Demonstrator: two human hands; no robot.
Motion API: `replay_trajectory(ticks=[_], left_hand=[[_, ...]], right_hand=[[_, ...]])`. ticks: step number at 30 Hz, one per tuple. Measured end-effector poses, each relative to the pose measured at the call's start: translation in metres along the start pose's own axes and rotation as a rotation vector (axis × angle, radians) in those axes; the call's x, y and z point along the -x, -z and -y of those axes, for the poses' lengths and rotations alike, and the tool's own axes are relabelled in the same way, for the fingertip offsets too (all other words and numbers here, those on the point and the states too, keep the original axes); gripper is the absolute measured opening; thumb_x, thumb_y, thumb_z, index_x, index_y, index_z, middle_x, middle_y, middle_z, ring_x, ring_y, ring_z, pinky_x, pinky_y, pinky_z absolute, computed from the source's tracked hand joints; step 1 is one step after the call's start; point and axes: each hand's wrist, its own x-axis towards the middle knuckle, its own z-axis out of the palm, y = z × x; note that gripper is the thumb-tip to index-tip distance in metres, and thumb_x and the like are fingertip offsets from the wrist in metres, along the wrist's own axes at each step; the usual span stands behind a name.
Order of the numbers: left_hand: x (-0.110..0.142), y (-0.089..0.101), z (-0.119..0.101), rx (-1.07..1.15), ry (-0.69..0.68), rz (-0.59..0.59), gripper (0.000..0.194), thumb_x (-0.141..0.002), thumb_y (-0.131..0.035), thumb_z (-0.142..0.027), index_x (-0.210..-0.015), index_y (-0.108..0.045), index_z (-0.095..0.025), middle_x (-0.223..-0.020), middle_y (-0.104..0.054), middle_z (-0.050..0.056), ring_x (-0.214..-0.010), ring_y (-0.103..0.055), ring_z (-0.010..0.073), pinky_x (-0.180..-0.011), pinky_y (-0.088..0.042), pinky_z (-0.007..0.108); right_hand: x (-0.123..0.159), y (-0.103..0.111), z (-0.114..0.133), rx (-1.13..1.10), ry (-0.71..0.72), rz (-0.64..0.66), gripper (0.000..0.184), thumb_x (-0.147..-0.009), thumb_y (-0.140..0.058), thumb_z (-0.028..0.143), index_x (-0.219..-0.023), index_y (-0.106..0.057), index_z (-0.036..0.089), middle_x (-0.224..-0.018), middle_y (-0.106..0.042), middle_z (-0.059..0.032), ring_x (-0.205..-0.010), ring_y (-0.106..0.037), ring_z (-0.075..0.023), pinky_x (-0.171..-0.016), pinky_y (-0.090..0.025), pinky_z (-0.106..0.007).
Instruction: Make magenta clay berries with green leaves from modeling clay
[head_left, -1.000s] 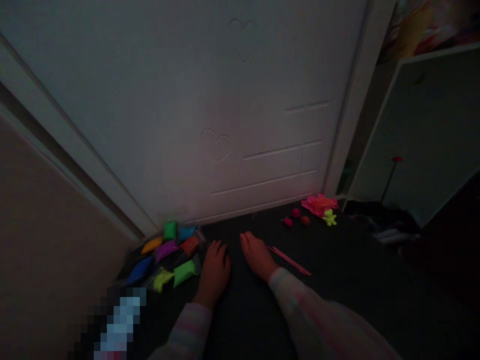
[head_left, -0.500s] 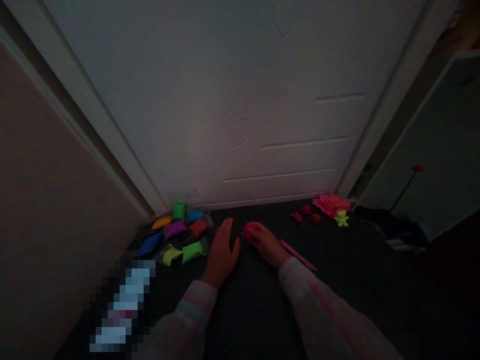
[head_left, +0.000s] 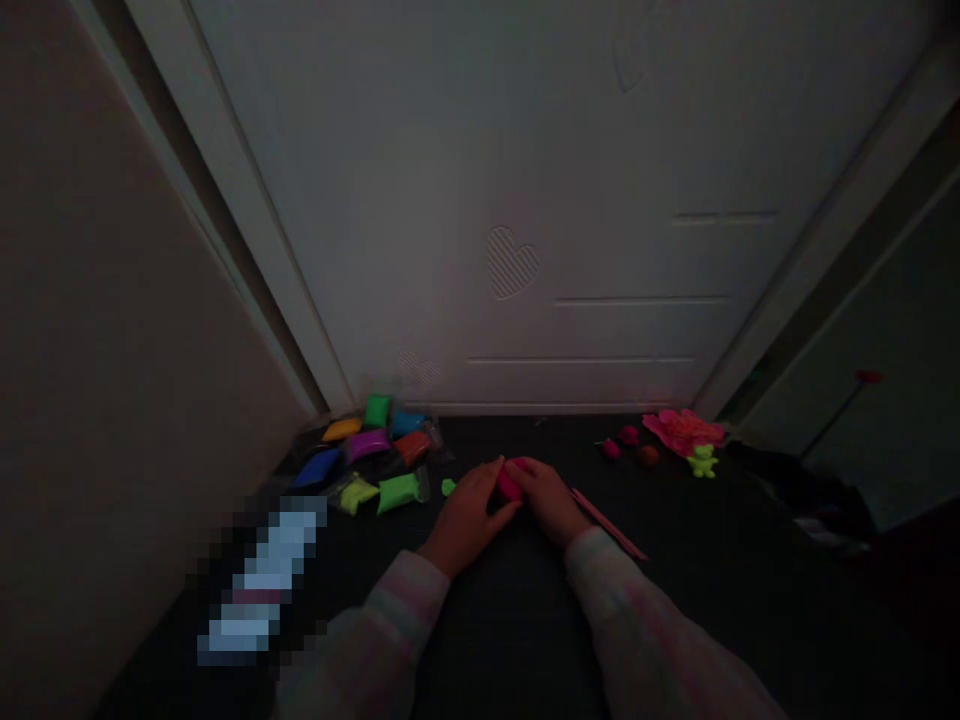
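Observation:
A small lump of bright pink clay [head_left: 510, 480] sits between my two hands, low over the dark floor [head_left: 525, 620] in front of a white door [head_left: 525, 200]. My left hand [head_left: 469, 515] curls against the lump from the left, its fingers closed on it. From the right, my right hand [head_left: 546, 497] pinches the same lump. Both arms wear pale striped sleeves. A tiny green clay bit [head_left: 448, 487] lies just left of my left hand.
Several coloured clay packets [head_left: 371, 460] lie in a heap at the door's left corner. A thin pink stick [head_left: 607, 523] rests on the floor by my right wrist. Pink and red clay pieces [head_left: 684, 430] and a small yellow-green figure [head_left: 703, 461] sit at right.
My hands have come together around the pink lump; earlier the left lay flat on the floor apart from the right. The camera view has shifted left and tilted down.

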Motion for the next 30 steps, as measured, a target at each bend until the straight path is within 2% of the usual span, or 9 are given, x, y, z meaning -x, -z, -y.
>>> replay_trajectory(ticks=[3,6,9,13,21,30], left_hand=[[0.001,0.0,-0.001,-0.016,0.036,-0.022,0.048,-0.075,-0.056,-0.033,-0.119,-0.046,-0.015,-0.117,-0.056,0.012,-0.108,-0.053,0.0222,-0.092,-0.043,0.041],[0.0,0.0,0.0,-0.041,0.075,-0.038,0.045,-0.075,-0.056,-0.033,-0.116,-0.049,-0.016,-0.114,-0.058,0.011,-0.105,-0.054,0.0223,-0.091,-0.043,0.04],[-0.001,0.0,0.001,-0.068,0.11,-0.047,0.039,-0.076,-0.054,-0.03,-0.112,-0.051,-0.017,-0.109,-0.061,0.009,-0.097,-0.058,0.0214,-0.085,-0.046,0.038],[-0.001,0.002,0.0,-0.101,0.151,-0.046,0.026,-0.076,-0.053,-0.025,-0.099,-0.059,-0.016,-0.094,-0.067,0.008,-0.082,-0.063,0.0213,-0.074,-0.049,0.036],[0.0,0.004,-0.006,-0.055,0.192,0.017,0.021,-0.08,-0.045,-0.025,-0.085,-0.064,-0.017,-0.084,-0.068,0.007,-0.078,-0.061,0.02,-0.073,-0.046,0.032],[-0.002,0.001,-0.007,0.19,0.271,0.018,0.025,-0.082,-0.04,-0.025,-0.089,-0.062,-0.016,-0.086,-0.066,0.007,-0.078,-0.06,0.0198,-0.073,-0.042,0.031]], right_hand=[[-0.001,0.0,-0.002,0.007,0.026,0.001,0.028,-0.081,-0.052,0.038,-0.093,-0.057,0.013,-0.088,-0.061,-0.0029,-0.079,-0.058,-0.0143,-0.073,-0.047,-0.034],[0.0,0.0,-0.003,-0.009,0.054,0.001,0.039,-0.074,-0.052,0.051,-0.085,-0.062,0.015,-0.08,-0.065,-0.0021,-0.08,-0.059,-0.016,-0.079,-0.044,-0.033],[0.005,-0.002,-0.001,0.001,0.077,-0.007,0.046,-0.073,-0.049,0.056,-0.093,-0.063,0.017,-0.094,-0.066,-0.0057,-0.095,-0.057,-0.0187,-0.088,-0.039,-0.034],[0.014,-0.004,0.002,0.064,0.091,-0.033,0.045,-0.066,-0.062,0.046,-0.101,-0.061,0.019,-0.108,-0.062,-0.0068,-0.105,-0.053,-0.0208,-0.095,-0.035,-0.037],[0.018,-0.005,0.005,0.098,0.084,-0.092,0.037,-0.06,-0.068,0.039,-0.091,-0.065,0.018,-0.09,-0.068,-0.0054,-0.089,-0.06,-0.0221,-0.084,-0.043,-0.037],[0.014,-0.001,0.007,0.046,0.118,-0.212,0.032,-0.061,-0.067,0.039,-0.084,-0.067,0.018,-0.079,-0.068,-0.0036,-0.076,-0.061,-0.0199,-0.075,-0.045,-0.034]])
